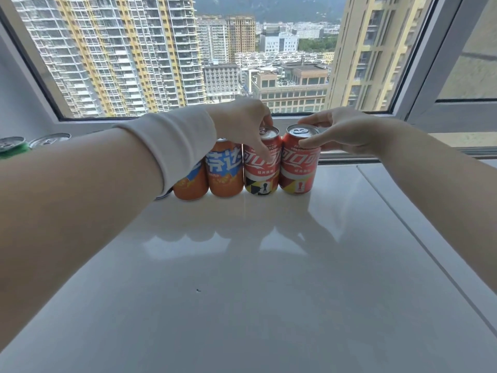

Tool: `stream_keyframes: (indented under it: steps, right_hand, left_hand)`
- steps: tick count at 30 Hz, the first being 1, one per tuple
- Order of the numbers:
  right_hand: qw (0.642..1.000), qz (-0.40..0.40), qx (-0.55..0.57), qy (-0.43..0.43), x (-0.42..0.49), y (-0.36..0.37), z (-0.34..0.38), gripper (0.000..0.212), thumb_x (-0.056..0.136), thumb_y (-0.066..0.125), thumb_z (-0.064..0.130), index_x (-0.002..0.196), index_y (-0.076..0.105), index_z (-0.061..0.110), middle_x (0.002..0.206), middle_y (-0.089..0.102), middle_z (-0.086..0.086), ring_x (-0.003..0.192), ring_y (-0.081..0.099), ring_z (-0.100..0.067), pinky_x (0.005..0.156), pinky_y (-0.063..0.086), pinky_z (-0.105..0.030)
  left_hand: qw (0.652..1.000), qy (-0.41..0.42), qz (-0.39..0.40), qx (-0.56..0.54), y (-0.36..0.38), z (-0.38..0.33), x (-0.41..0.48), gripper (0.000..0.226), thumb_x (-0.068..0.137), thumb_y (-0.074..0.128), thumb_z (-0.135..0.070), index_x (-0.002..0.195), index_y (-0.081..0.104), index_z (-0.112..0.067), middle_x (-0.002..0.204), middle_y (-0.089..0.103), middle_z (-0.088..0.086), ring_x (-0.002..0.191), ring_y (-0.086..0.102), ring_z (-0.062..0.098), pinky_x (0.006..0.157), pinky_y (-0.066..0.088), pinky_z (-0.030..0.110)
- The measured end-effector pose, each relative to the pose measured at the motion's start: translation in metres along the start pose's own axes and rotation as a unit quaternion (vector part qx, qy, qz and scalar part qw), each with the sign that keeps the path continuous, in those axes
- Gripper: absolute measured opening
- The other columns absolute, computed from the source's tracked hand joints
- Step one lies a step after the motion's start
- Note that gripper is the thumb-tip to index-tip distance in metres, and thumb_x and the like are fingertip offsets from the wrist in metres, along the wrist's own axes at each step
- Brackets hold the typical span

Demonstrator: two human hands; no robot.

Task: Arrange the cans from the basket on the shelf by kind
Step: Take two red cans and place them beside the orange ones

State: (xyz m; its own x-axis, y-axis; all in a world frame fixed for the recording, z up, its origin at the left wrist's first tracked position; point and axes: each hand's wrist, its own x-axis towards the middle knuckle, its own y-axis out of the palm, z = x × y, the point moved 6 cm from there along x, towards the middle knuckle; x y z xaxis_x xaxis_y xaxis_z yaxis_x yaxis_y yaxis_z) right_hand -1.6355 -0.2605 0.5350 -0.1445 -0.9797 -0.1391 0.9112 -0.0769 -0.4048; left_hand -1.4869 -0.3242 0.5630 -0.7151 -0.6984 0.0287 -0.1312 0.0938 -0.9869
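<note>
Holds left grip clamped on one red can, right grip on the next red can, both upright on the shelf beside two orange cans. Looks mostly sorted; perhaps a green can far left.

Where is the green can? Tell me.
Head view: the green can stands at the far left edge, beside a silver-topped can, well left of the orange cans.

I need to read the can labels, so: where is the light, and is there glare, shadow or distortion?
Head view: daylight from the window behind backlights the left red can and right red can; shadows fall forward on the glossy shelf; labels read clearly; the wide-angle lens tilts the window frame at the edges.
</note>
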Motion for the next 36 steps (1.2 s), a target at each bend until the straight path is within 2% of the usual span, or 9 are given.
stream_keyframes:
  steps: [5,9,13,16,20,25,28,31,36]
  right_hand:
    - [0.999,0.032,0.002,0.008,0.002,0.001,-0.001,0.057,0.08,0.065,-0.001,0.133,0.046,0.011,0.126,0.053,-0.006,0.113,0.053,-0.021,0.084,0.049,-0.026]
    - [0.994,0.002,-0.109,-0.012,0.003,0.004,0.003,0.071,0.078,0.071,0.022,0.139,0.038,0.013,0.141,0.041,-0.007,0.111,0.046,-0.019,0.087,0.044,-0.029]
    - [0.982,-0.052,-0.182,-0.027,0.003,0.003,0.007,0.073,0.071,0.075,0.035,0.131,0.044,0.009,0.12,0.051,-0.008,0.098,0.054,-0.021,0.067,0.049,-0.022]
    - [0.984,-0.047,-0.171,-0.025,0.002,0.001,0.008,0.066,0.073,0.075,0.028,0.129,0.048,0.006,0.109,0.053,-0.004,0.095,0.055,-0.02,0.069,0.05,-0.023]
    - [0.99,-0.017,-0.137,-0.022,0.0,0.002,0.007,0.06,0.077,0.072,0.019,0.131,0.048,0.01,0.097,0.053,0.007,0.09,0.055,-0.011,0.08,0.048,-0.024]
    - [0.993,-0.006,-0.112,-0.022,0.0,0.002,0.007,0.058,0.079,0.07,0.015,0.132,0.047,0.011,0.096,0.052,0.009,0.09,0.054,-0.01,0.082,0.046,-0.023]
    - [0.993,-0.004,-0.115,-0.023,0.001,0.001,0.006,0.058,0.079,0.071,0.016,0.131,0.047,0.012,0.103,0.054,0.005,0.092,0.054,-0.009,0.083,0.046,-0.024]
    - [0.993,-0.008,-0.112,-0.025,0.003,0.0,0.005,0.057,0.078,0.071,0.016,0.13,0.048,0.011,0.098,0.054,0.008,0.092,0.055,-0.01,0.088,0.047,-0.027]
    - [0.993,-0.027,-0.11,-0.024,0.005,-0.001,0.003,0.058,0.077,0.072,0.02,0.13,0.049,0.011,0.099,0.054,0.006,0.091,0.055,-0.012,0.08,0.048,-0.024]
  left_hand:
    - [1.0,-0.003,0.003,-0.006,0.003,0.003,0.006,0.064,0.064,0.081,-0.041,0.121,0.055,-0.026,0.111,0.06,-0.004,0.101,0.058,0.016,0.088,0.049,0.031]
    - [1.0,0.004,0.008,-0.014,0.005,0.006,0.008,0.063,0.067,0.079,-0.039,0.122,0.054,-0.025,0.112,0.06,-0.004,0.102,0.059,0.016,0.087,0.048,0.029]
    - [0.999,0.02,0.032,-0.034,0.005,0.006,0.012,0.064,0.069,0.076,-0.045,0.124,0.053,-0.022,0.117,0.058,-0.002,0.095,0.054,0.012,0.068,0.041,0.016]
    - [0.999,0.031,0.037,-0.019,0.002,0.006,0.015,0.06,0.073,0.072,-0.046,0.124,0.054,-0.02,0.12,0.058,0.0,0.092,0.048,0.008,0.057,0.033,0.011]
    - [0.999,0.033,0.027,0.017,0.001,0.006,0.018,0.064,0.072,0.071,-0.051,0.125,0.054,-0.021,0.121,0.058,0.001,0.094,0.05,0.011,0.073,0.039,0.022]
    - [0.998,0.043,0.043,0.007,0.001,0.005,0.017,0.058,0.074,0.072,-0.045,0.123,0.055,-0.02,0.121,0.059,0.002,0.092,0.049,0.01,0.059,0.035,0.013]
    - [0.998,0.042,0.037,0.019,-0.001,0.001,0.015,0.059,0.075,0.071,-0.045,0.125,0.054,-0.017,0.122,0.059,0.003,0.095,0.05,0.011,0.072,0.038,0.021]
    - [0.998,0.036,0.037,0.039,-0.001,-0.001,0.012,0.068,0.074,0.067,-0.053,0.129,0.051,-0.018,0.125,0.056,0.002,0.105,0.052,0.017,0.081,0.039,0.029]
    - [0.998,0.033,0.038,0.041,-0.002,-0.003,0.008,0.068,0.074,0.067,-0.053,0.129,0.051,-0.017,0.122,0.056,0.002,0.098,0.049,0.015,0.079,0.038,0.028]
